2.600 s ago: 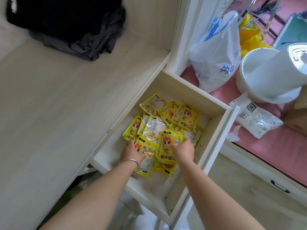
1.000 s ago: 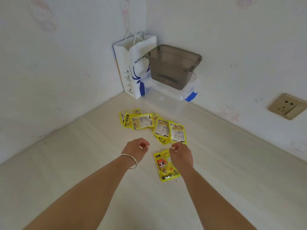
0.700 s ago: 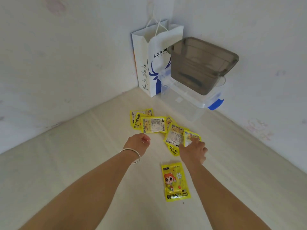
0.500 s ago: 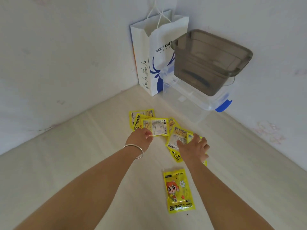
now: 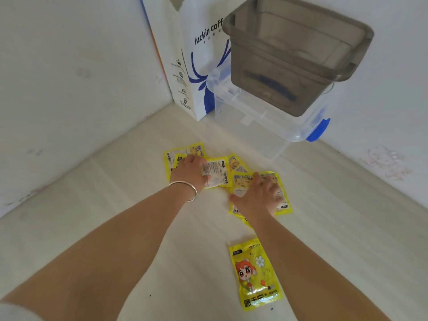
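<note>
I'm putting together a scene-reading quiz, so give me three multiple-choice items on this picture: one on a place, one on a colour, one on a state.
1. Where does the lone face-up packet lie?
A. Farther from the person than the pile
B. On the pale surface, nearer the person than the pile of yellow packets, apart from both hands
C. On top of the pile

2. What colour is the latch on the clear box?
A. Red
B. Green
C. Blue

3. How is the right hand?
A. Flat, fingers spread, pressing on the pile
B. Curled in a fist, off the packets
C. Pinching the lone packet

Answers:
1 B: it lies alone beside the right forearm.
2 C: the latch at the box's corner is blue.
3 A: its straight fingers lie across the packets.
</note>
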